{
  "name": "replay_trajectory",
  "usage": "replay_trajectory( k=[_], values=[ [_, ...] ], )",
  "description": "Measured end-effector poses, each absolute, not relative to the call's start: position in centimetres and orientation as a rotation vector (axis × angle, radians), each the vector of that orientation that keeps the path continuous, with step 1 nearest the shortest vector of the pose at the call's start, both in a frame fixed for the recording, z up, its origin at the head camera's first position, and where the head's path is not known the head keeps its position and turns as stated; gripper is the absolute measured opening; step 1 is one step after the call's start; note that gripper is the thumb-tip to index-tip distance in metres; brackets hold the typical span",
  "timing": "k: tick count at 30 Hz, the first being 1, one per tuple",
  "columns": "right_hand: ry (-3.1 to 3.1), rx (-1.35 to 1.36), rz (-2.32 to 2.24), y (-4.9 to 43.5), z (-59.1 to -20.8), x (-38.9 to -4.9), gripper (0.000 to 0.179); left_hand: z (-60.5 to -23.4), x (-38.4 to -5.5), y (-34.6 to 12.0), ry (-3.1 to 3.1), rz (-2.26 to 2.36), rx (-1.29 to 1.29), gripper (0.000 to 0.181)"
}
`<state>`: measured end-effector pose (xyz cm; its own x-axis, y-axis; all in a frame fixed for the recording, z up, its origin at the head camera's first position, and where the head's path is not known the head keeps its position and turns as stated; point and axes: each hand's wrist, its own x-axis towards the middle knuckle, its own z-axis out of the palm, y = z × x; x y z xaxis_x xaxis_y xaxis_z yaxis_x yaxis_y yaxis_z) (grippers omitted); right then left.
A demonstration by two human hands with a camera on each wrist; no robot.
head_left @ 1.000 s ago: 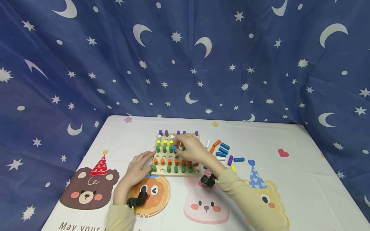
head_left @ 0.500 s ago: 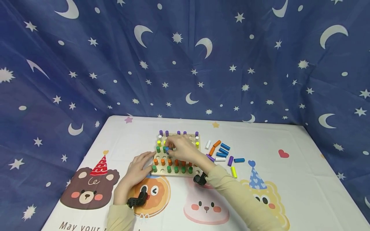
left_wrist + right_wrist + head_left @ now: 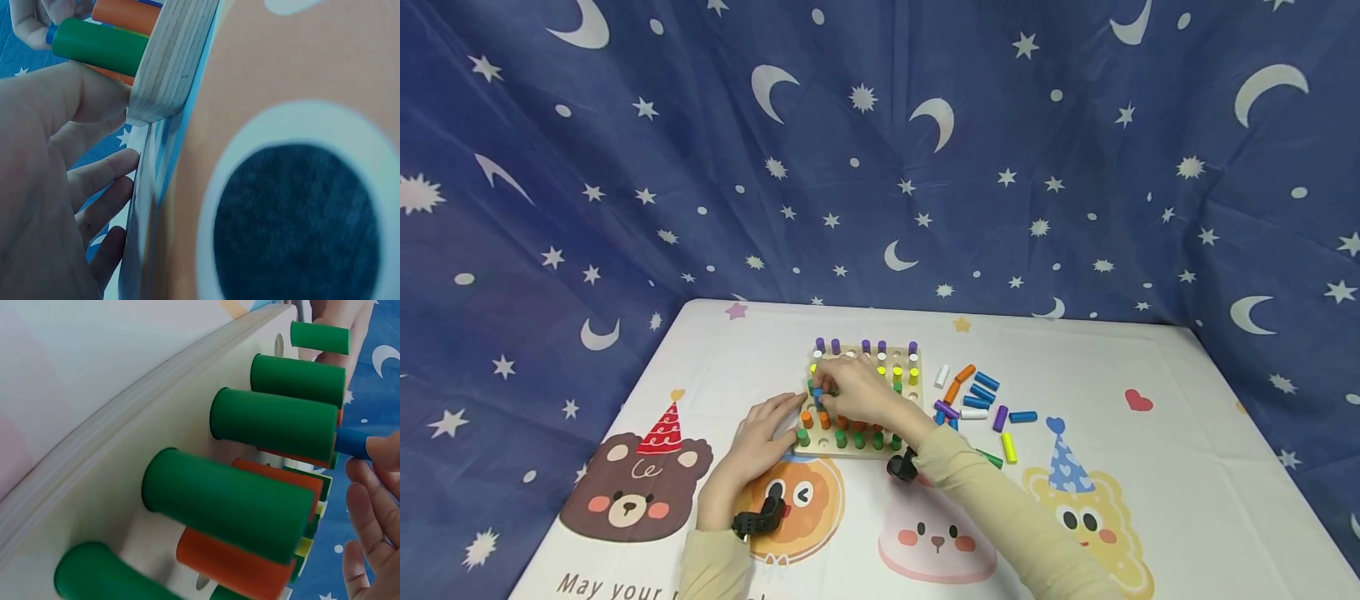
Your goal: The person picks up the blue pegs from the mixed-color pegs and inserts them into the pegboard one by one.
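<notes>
Item, right hand (image 3: 861, 390): grip drawn nearly closed, thumb and finger pinching one blue peg (image 3: 818, 398). Item, blue peg: at the fingertips, upright over the left side of the board (image 3: 850, 453); its lower end is hidden in my right wrist view, so I cannot tell if it sits in a hole. Item, left hand (image 3: 763, 433): fingers loosely extended, nothing held, thumb at the board's left edge. Item, loose pegs (image 3: 1008, 448): on the worktop (image 3: 1187, 467), right of the board.

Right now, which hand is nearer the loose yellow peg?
Right: right hand left of the yellow peg, over the pegboard; left hand farther left, at the pegboard's edge.
</notes>
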<state>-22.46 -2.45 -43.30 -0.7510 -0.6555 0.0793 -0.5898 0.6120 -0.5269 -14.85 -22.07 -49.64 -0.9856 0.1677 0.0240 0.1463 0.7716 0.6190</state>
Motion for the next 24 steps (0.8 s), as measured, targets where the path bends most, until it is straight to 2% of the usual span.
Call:
replay_trajectory(
  k=[24],
  values=[
    [2.732,-1.093,-0.71,-4.0,-44.4,-22.8,0.012,-49.9,-15.0,-22.2,2.913,1.024,0.245,0.054]
  ],
)
